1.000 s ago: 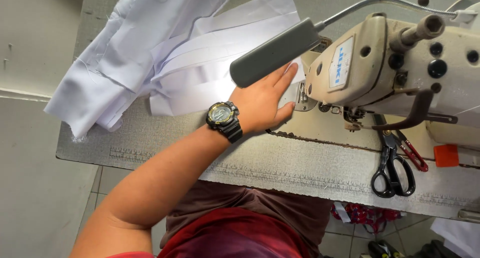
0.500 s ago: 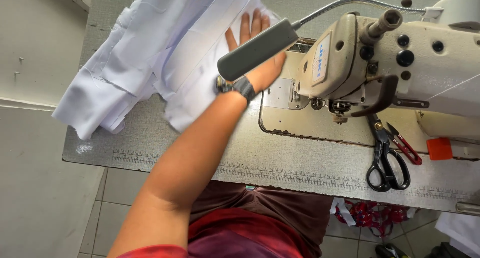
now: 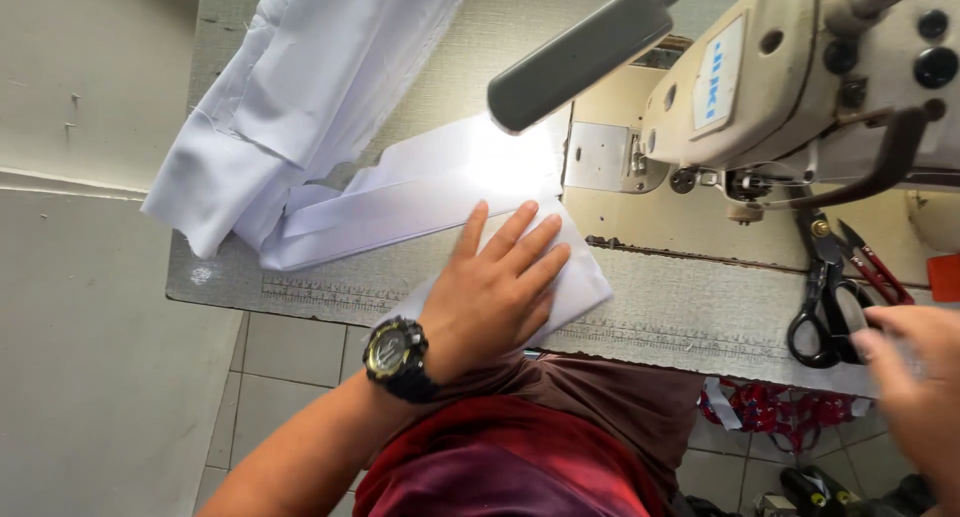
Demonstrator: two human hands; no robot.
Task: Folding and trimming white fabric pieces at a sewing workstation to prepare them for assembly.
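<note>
My left hand (image 3: 500, 282), with a black wristwatch (image 3: 395, 355) on its wrist, lies flat with fingers spread on a white fabric piece (image 3: 575, 277) at the table's near edge. Long white fabric strips (image 3: 400, 202) run left from there toward a heap of white cloth (image 3: 300, 87). My right hand (image 3: 915, 372) is blurred at the right edge, close to black scissors (image 3: 825, 312) that lie on the table; whether it touches them is unclear. The cream sewing machine (image 3: 780, 87) stands at the upper right.
A grey lamp head (image 3: 580, 57) hangs over the fabric and lights it. Red-handled snips (image 3: 880, 272) lie beside the scissors. The grey table top (image 3: 700, 307) ends at its near edge above my lap. Tiled floor and colourful scraps (image 3: 770, 412) show below.
My left hand has come back from the far cloth pile to the near edge, bringing a white piece under its palm. My right hand has entered at the right by the scissors.
</note>
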